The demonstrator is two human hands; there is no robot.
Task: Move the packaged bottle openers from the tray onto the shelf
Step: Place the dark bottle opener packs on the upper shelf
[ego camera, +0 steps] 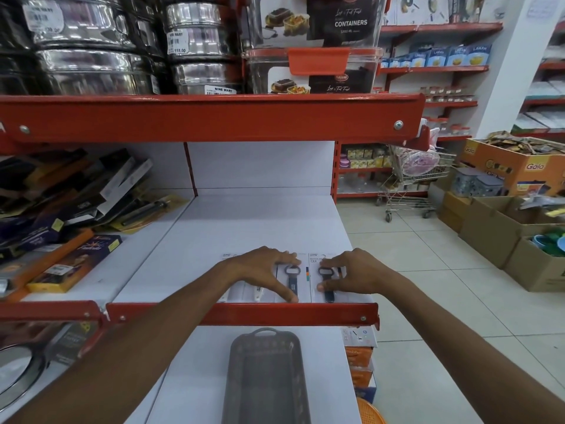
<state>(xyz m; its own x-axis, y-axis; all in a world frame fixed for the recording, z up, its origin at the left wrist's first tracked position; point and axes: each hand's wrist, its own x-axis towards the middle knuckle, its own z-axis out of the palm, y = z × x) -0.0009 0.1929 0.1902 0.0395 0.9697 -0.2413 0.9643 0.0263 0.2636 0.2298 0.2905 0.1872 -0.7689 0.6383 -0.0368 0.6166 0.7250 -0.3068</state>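
Packaged bottle openers on white cards lie flat in a row at the front of the white shelf, just behind its red lip. My left hand rests spread over the card with a dark opener, fingers touching it. My right hand presses thumb and fingers on the rightmost packaged opener. Further left, a card with a white-handled tool shows under my left wrist. The dark grey perforated tray sits on the lower shelf below, with nothing visible in it.
Boxed knives and kitchen tools are piled on the left of the shelf. Steel tins and plastic containers fill the shelf above. A shopping trolley and cardboard boxes stand on the tiled aisle to the right.
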